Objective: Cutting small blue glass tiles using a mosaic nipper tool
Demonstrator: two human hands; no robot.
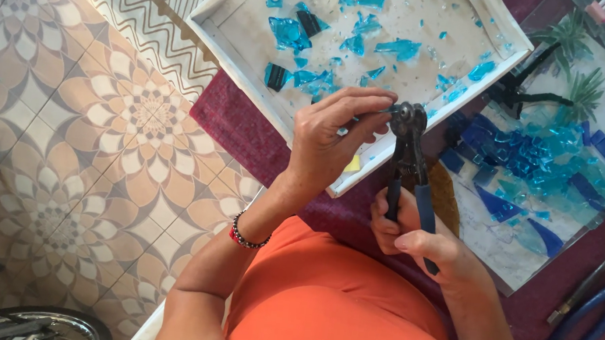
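Over the white tray [219,33], right hand [425,241] squeezed the nippers [409,154]; left hand [331,139] fingers [368,99] pinched a glass piece, so shards fell inside.

Left hand [331,139] raised, fingertips pinched together at far right; right hand [418,240] nearer, fist clenched, forearms bent inward.

Your table [247,131], covered in maroon cloth, carries a white tray [227,33] of blue glass shards [290,32], a mosaic panel [540,156], and blue-handled pliers [589,305] at right.
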